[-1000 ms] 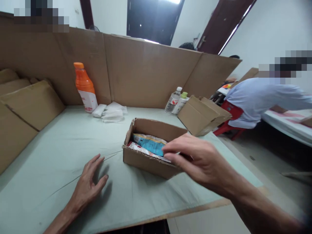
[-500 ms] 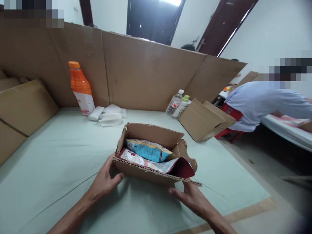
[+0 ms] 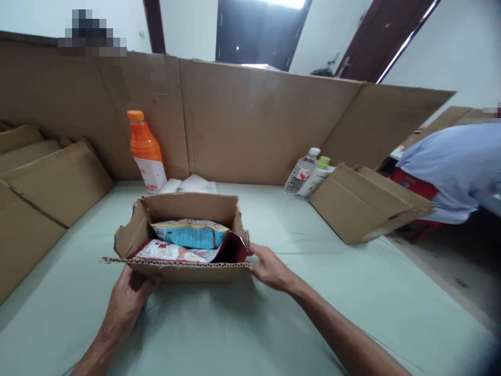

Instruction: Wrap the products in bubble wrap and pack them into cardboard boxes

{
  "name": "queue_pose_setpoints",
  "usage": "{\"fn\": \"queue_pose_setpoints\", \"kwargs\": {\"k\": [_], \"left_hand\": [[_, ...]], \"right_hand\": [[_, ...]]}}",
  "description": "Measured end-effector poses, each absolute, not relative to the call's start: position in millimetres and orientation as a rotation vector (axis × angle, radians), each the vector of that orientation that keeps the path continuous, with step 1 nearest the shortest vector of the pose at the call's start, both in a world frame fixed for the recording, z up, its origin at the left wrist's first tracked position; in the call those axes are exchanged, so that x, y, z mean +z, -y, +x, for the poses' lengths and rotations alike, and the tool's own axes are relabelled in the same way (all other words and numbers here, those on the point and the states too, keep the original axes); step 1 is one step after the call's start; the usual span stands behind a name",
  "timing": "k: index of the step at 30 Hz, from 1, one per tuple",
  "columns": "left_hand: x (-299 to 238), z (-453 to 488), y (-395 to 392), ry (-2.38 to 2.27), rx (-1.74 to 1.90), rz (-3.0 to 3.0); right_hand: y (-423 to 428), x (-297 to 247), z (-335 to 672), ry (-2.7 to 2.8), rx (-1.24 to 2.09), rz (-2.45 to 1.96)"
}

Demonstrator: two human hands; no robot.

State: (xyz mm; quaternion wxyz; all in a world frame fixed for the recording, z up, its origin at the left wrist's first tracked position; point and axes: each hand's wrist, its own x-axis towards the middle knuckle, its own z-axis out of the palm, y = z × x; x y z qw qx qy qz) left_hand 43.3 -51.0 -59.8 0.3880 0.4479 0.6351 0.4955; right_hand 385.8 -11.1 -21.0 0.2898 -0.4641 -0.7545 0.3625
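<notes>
Between my hands is an open cardboard box (image 3: 191,273) with rough, torn-looking top edges. Inside lie a blue-and-white packet (image 3: 191,234) and, nearer to me, a dark red and white packet (image 3: 176,251); the latter curls up at its right end. My left hand (image 3: 131,292) holds the box from below its near left corner, with part of the fingers hidden under the edge. At the right end of the box my right hand (image 3: 268,266) grips its side, thumb on the near side.
Behind the box stand an orange-capped bottle (image 3: 146,156) and white sheets (image 3: 198,184). Farther right are a clear bottle (image 3: 301,175), a green-capped white bottle (image 3: 316,177) and a closed carton (image 3: 352,206). Folded cardboard (image 3: 58,177) lies left. A cardboard wall (image 3: 254,120) bounds the back; a person (image 3: 450,167) leans at right.
The box has moved left across the table and turned to face me more squarely, both hands going with it. My right hand now grips its right end. The view has shifted a little.
</notes>
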Motion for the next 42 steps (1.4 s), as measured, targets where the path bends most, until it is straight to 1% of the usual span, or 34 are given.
{"fn": "queue_pose_setpoints", "kwargs": {"k": [3,5,10,13,15,19,22,24,27,30,33,35,37,40,42], "left_hand": [[-72,43,54,-1.637,1.272,1.154],[-79,45,57,-1.697,1.277,1.170],[-87,47,58,-1.784,1.318,1.229],[-89,41,56,-1.791,1.274,1.305],[-89,39,55,-1.792,1.214,1.355],[-86,45,59,-1.794,1.246,1.297],[-80,52,62,-1.788,1.274,1.257],[-76,54,62,-1.774,1.291,1.282],[-70,51,63,-1.755,1.282,1.301],[-66,47,63,-1.806,1.224,1.306],[-63,45,65,-1.833,1.183,1.305],[-62,43,65,-1.818,1.195,1.297],[-61,41,65,-1.788,1.211,1.292],[-57,37,63,-1.738,1.175,1.260],[-50,38,62,-1.713,1.151,1.207]], "right_hand": [[-47,-8,389,1.985,0.743,-1.344],[-93,0,379,2.001,0.649,-1.336],[-179,-1,316,2.067,0.664,-1.228],[-195,-7,291,1.962,0.680,-1.210],[-195,-5,296,1.836,0.676,-1.203],[-165,11,352,1.518,0.655,-1.216],[-115,16,405,1.341,0.619,-1.244],[-73,10,431,1.326,0.569,-1.304],[-9,-9,454,1.533,0.537,-1.414],[46,-23,472,1.862,0.658,-1.460],[87,-20,497,1.974,0.783,-1.541],[104,-8,511,1.925,0.830,-1.587],[110,6,513,1.808,0.803,-1.612],[98,24,483,1.718,0.778,-1.558],[82,28,446,1.778,0.898,-1.439]]}}
